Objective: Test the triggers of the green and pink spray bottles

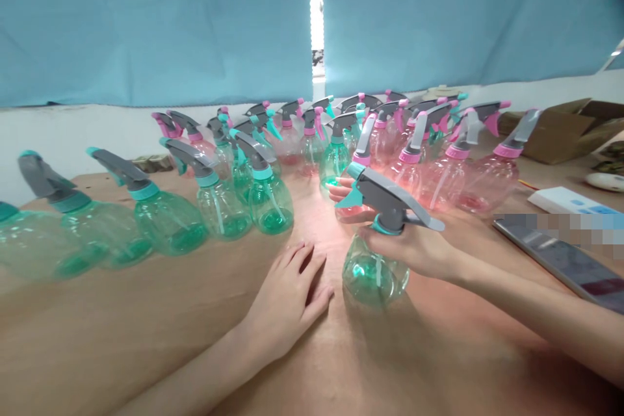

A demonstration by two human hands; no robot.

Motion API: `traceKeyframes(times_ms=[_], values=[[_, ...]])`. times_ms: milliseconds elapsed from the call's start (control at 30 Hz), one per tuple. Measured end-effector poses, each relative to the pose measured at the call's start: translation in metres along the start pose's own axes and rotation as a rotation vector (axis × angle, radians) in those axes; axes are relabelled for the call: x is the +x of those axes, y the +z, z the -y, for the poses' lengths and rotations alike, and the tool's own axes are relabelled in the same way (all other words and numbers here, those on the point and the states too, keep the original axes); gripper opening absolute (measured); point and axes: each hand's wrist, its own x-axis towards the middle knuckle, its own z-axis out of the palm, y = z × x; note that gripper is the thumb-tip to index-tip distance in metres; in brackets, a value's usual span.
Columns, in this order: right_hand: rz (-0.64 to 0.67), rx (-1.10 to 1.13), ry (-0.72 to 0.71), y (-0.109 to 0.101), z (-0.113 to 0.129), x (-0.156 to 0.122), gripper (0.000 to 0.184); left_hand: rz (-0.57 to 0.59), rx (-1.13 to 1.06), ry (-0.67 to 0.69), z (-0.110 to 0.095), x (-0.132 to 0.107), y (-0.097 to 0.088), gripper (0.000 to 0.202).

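My right hand (414, 247) grips a clear green spray bottle (375, 276) around its neck, just under the turquoise collar. The bottle is upright, with its grey spray head and turquoise nozzle pointing left. Some of the fingers reach out behind the spray head, partly hidden by it. My left hand (287, 292) lies on the tabletop with its fingers a little apart, holding nothing. Ahead of it stands a green spray bottle (270, 205), the nearest one to its fingertips.
More green bottles (168, 221) line the left side. Pink bottles (443, 182) stand at the right, with mixed ones behind. Right of my arm lie a phone (556, 260) and a white box (565, 200). A cardboard box (560, 136) sits behind; blue curtains (156, 26) hang beyond.
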Motion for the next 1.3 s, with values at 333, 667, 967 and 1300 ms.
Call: traceKeyframes(times_ms=[333,667,967,1300], values=[[-0.008,-0.086,-0.006,-0.003,-0.001,-0.002,0.061,0.002,-0.003,0.002,0.000,0.000,0.000,0.046],[-0.016,-0.113,-0.014,-0.003,-0.001,-0.003,0.057,-0.006,-0.009,-0.003,0.000,0.000,0.000,0.045],[0.021,-0.120,0.030,-0.005,0.001,-0.003,0.047,0.001,0.002,-0.004,0.001,-0.001,0.000,0.045],[-0.046,-0.123,0.046,-0.004,0.009,-0.001,0.026,-0.021,-0.010,0.005,0.001,-0.001,-0.001,0.043]])
